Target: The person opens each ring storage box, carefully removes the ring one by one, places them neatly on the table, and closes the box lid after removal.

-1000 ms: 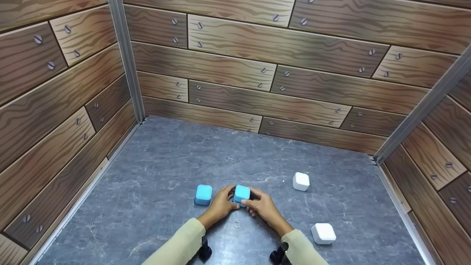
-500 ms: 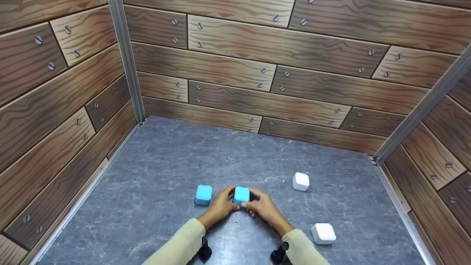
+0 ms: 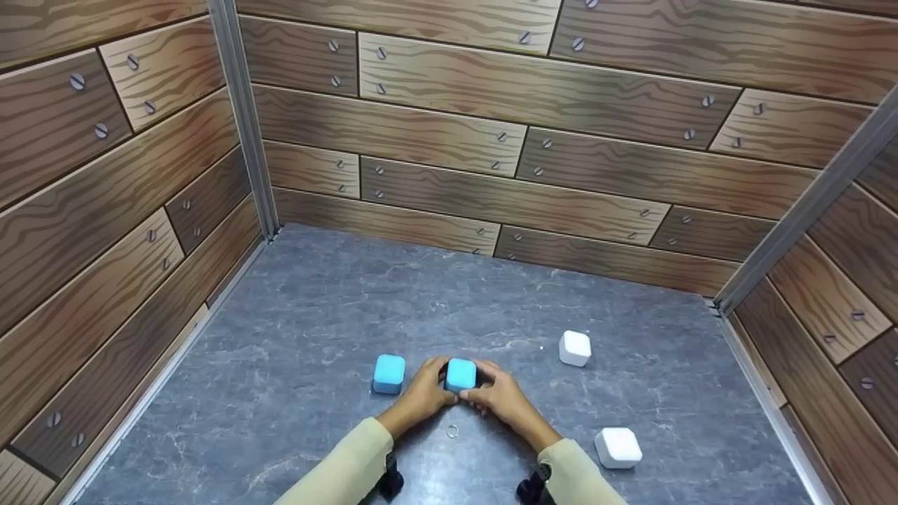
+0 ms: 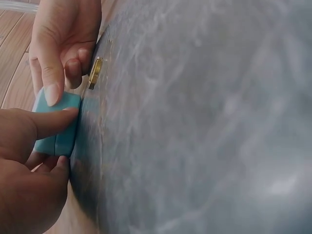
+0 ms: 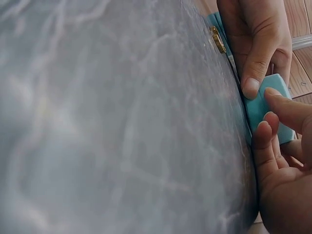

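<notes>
Between both hands, on the grey marbled tabletop, stands a small turquoise box (image 3: 461,375) with rounded corners. A seam between its lid and base shows in the left wrist view. My left hand (image 3: 425,388) grips its left side, the thumb low at the front. From the right, my right hand (image 3: 499,394) pinches the same box, its thumb on the front face and fingers behind. A gold ring (image 4: 95,73) lies on the table just in front of the box. Left of the left hand sits a second turquoise box (image 3: 389,373). What the boxes contain is hidden.
Two white rounded boxes stand to the right, a farther white box (image 3: 575,348) and a nearer white box (image 3: 618,448). Wood-patterned walls (image 3: 449,140) with metal corner posts enclose the table (image 3: 316,308) at the back and sides.
The box's upper part sat higher a second ago, with a gap showing above its base. It has come down onto the base, the right thumb lowering with it.
</notes>
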Demonstrator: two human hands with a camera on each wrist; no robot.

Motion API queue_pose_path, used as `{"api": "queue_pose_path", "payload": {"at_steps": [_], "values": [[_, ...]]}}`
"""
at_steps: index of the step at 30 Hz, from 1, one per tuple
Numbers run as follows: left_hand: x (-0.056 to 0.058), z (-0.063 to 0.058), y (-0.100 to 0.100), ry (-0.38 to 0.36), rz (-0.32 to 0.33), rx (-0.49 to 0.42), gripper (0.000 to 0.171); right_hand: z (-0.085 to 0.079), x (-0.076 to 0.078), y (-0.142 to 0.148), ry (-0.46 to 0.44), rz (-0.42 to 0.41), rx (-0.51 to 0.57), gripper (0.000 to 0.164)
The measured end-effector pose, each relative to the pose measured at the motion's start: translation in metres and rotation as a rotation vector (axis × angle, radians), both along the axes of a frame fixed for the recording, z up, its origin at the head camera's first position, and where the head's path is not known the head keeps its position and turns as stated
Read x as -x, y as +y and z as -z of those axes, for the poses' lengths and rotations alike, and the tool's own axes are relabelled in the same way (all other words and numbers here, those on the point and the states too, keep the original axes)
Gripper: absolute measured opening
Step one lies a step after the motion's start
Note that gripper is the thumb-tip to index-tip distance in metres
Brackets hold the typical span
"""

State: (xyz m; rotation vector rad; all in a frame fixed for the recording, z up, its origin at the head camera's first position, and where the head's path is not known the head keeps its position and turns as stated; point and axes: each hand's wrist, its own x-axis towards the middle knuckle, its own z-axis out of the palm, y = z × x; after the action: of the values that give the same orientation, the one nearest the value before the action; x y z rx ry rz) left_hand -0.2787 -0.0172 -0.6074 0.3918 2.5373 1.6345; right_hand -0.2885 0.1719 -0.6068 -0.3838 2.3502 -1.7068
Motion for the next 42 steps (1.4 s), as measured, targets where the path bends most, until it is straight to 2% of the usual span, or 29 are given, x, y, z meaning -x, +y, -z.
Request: {"api": "queue_pose_path", "payload": {"at_steps": [3, 8, 17, 23, 27, 35, 42], "values": [[-0.001, 0.001, 0.000, 0.014, -0.006, 0.036, 0.071, 0.001, -0.001, -0.001, -0.005, -0.002, -0.007, 0.072], [0.000, -0.001, 0.000, 0.029, -0.006, 0.040, 0.072, -0.001, -0.001, -0.001, 0.016, 0.005, -0.010, 0.069], [-0.002, -0.007, 0.001, 0.022, 0.002, 0.116, 0.071, -0.030, -0.018, -0.006, 0.032, -0.021, -0.010, 0.068], [-0.004, -0.012, 0.003, 0.024, 0.018, 0.154, 0.075, -0.037, -0.024, -0.008, 0.075, -0.049, -0.027, 0.072], [-0.002, -0.019, 0.001, 0.013, 0.038, 0.151, 0.078, -0.038, -0.023, -0.007, 0.057, -0.062, -0.031, 0.075], [0.000, -0.038, 0.000, -0.034, 0.091, 0.171, 0.080, -0.019, -0.010, 0.011, 0.053, -0.037, -0.078, 0.081], [0.001, -0.055, 0.007, -0.023, 0.106, 0.202, 0.080, -0.028, -0.009, 0.029, 0.093, 0.019, -0.063, 0.078]]}}
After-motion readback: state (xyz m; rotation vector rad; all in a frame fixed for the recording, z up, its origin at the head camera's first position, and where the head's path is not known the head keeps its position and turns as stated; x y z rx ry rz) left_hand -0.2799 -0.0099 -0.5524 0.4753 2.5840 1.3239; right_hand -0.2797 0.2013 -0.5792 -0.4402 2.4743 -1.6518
